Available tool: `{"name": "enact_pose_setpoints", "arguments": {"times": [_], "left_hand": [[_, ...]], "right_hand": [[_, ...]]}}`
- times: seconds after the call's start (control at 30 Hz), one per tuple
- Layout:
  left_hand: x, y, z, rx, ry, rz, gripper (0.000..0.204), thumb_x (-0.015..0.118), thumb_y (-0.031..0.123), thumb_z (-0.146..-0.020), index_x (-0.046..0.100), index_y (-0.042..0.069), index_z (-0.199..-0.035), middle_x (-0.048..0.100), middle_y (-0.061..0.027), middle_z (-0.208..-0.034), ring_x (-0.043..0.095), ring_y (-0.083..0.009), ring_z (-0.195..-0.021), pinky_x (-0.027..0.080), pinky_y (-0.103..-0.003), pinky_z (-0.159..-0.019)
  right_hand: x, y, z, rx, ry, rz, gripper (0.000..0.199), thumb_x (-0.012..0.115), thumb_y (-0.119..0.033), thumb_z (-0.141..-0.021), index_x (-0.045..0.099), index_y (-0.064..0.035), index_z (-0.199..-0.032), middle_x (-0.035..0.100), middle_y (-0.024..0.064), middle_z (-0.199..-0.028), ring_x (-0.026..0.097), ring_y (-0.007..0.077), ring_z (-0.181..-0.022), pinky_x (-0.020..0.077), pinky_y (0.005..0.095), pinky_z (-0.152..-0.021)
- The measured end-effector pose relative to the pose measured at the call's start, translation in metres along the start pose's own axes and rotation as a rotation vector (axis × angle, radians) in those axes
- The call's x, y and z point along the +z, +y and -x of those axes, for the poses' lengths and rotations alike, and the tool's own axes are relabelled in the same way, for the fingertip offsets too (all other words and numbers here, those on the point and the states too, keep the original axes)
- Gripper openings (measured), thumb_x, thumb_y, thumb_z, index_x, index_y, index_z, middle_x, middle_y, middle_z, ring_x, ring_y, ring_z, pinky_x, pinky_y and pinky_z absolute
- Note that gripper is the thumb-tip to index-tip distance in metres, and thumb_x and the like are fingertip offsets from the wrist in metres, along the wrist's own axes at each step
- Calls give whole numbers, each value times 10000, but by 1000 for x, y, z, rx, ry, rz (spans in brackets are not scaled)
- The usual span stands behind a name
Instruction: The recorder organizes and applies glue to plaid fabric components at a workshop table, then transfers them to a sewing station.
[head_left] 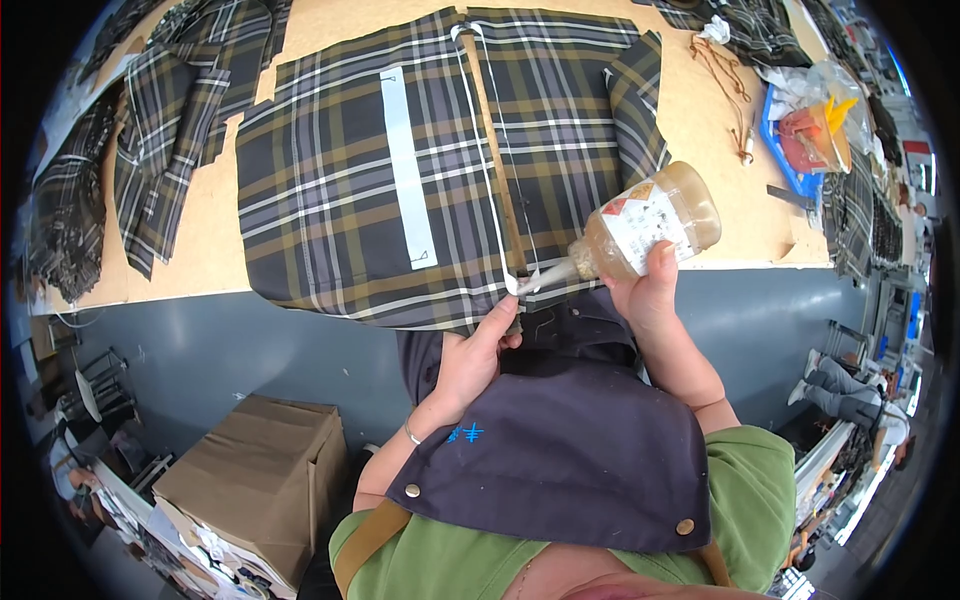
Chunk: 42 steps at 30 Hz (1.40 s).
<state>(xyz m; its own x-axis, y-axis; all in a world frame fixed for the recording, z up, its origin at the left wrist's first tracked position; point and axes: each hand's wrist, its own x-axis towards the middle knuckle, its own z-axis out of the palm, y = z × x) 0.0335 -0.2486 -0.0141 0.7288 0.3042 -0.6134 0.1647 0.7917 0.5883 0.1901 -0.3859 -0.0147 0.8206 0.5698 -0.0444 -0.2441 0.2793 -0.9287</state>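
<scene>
While left hand pins plaid fabric, right hand tips glue bottle just beside.

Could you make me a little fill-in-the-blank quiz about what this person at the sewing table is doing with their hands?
1. The right hand holds a squeeze bottle tipped so its nozzle points toward the person's ____.
2. The left hand pinches the near edge of the ____-patterned fabric.
3. A long pale strip lies on the fabric, to the ____ of the bottle.
4. Below the table, on the left, stands a ____ box.

Missing words: left; plaid; left; cardboard
</scene>
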Motion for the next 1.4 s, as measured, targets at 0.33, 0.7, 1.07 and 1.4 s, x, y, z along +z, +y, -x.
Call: {"name": "enact_pose_setpoints", "arguments": {"times": [0.33, 0.7, 1.07, 1.4], "left_hand": [[-4, -1, 3, 22, 10, -69, 188, 628, 191, -933, 639, 30, -1030, 639, -29, -928, 581, -108, -783, 466, -253, -604], [-10, 44, 9, 717, -15, -645, 190, 578, 44, -936, 609, -31, -1108, 646, -53, -1016, 597, -134, -896, 477, -275, -806], [-61, 215, 3, 723, -649, 85, 538, 597, 77, -748, 471, -86, -1246, 592, -212, -1078, 605, -296, -988, 505, -378, -849], [-179, 229, -72, 755, 863, -1702, 304, 609, 314, -895, 630, 65, -1068, 587, -145, -1081, 520, -362, -1032, 412, -467, -891]], "right_hand": [[-104, -114, -45, -52, 411, 56, 636, 541, -511, -909, 454, -15, -1298, 621, 137, -1118, 666, 216, -909, 572, 289, -691], [-105, -163, -105, -30, 256, 1951, 788, 823, -308, -662, 475, -112, -1341, 520, 145, -1319, 559, 326, -1145, 488, 404, -921], [84, -3, -209, -150, -1131, 221, 378, 745, -45, -748, 593, -63, -1094, 454, 124, -1430, 499, 214, -1187, 402, 354, -1014], [195, -103, -262, 459, -594, -33, 134, 611, -98, -834, 642, -4, -925, 678, 84, -853, 663, 175, -770, 536, 322, -721]]}}
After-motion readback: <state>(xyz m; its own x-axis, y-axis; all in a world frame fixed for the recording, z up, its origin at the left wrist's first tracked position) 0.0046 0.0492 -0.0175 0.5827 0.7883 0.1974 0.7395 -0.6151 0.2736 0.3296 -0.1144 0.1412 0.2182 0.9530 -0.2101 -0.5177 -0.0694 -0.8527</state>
